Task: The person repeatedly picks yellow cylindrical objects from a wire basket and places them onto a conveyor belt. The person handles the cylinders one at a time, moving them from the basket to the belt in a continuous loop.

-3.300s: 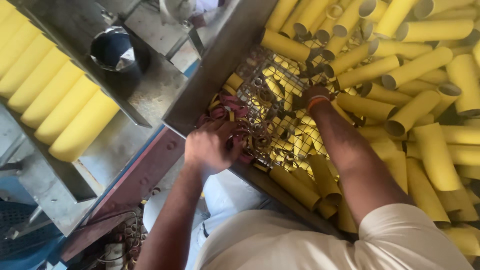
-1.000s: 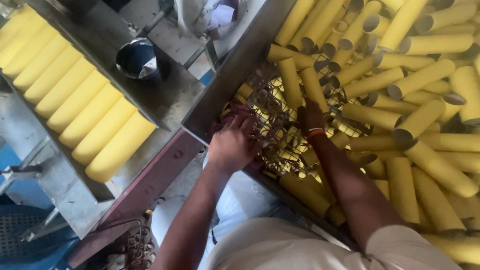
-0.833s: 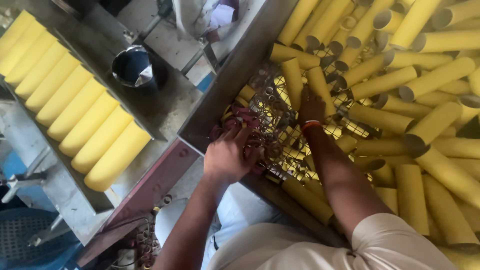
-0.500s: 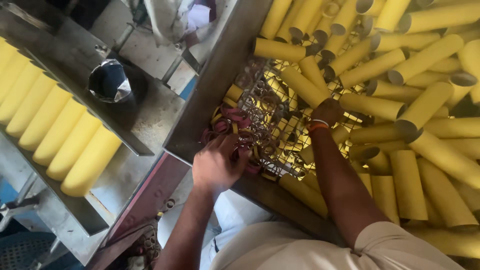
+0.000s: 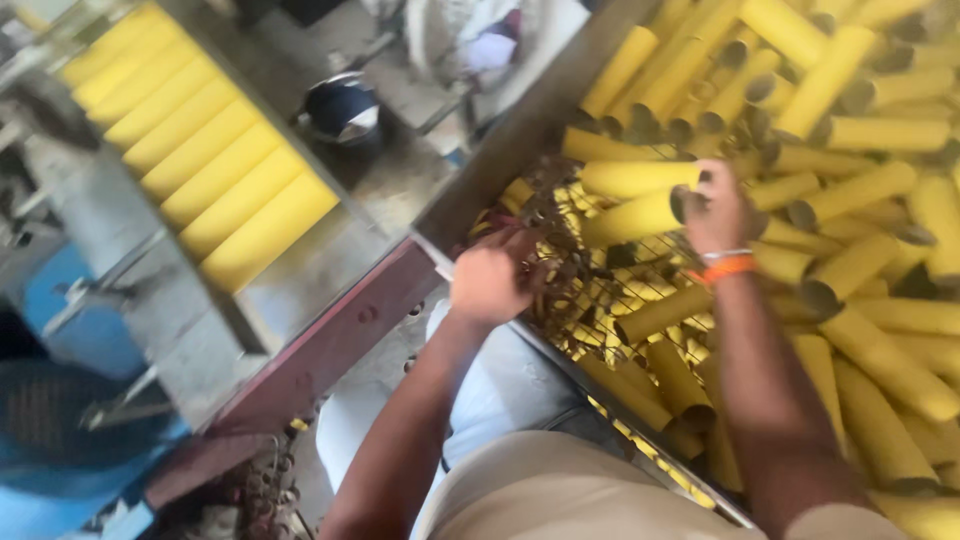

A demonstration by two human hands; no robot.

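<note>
My right hand [image 5: 715, 207], with an orange band at the wrist, grips the open end of a yellow cardboard tube [image 5: 632, 217] lying across the wire mesh bin [image 5: 575, 290]. More yellow tubes [image 5: 850, 260] are heaped around it on the right. My left hand [image 5: 492, 282] rests at the bin's near-left corner, fingers curled on the mesh edge; what it holds is blurred.
A row of several yellow tubes [image 5: 200, 150] lies side by side on a grey metal table [image 5: 310, 270] at the left. A dark round metal pot [image 5: 342, 108] stands behind them. A red-brown steel beam [image 5: 320, 350] runs along the bin's left side. Blue machinery [image 5: 60, 330] lies at the lower left.
My right hand has lifted from among the tubes and closed on the end of one tube. My left hand stays at the bin's corner. The view has shifted.
</note>
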